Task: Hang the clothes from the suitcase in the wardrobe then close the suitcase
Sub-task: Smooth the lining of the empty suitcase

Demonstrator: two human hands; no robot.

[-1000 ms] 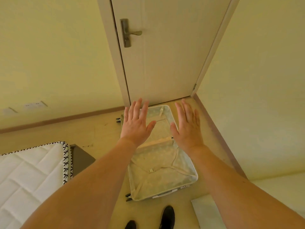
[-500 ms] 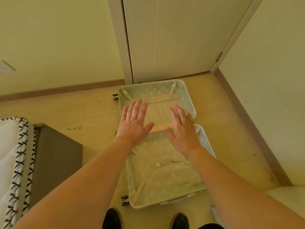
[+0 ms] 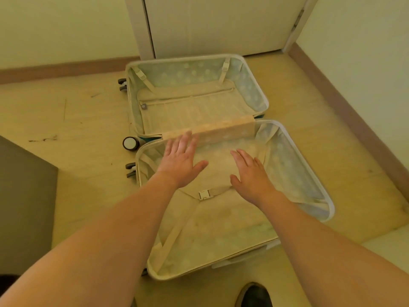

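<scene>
Head view: suitcase [image 3: 254, 69] rim beside door [image 3: 221, 25].

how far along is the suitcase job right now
Done, by the look of it: the suitcase lies open on the floor with no clothes visible in either half, only lining and the buckled straps. The wardrobe is out of view, so the hanging cannot be confirmed. In hand: the left hand and right hand reach out open over the near half, holding nothing. Left: closing the suitcase.
</scene>
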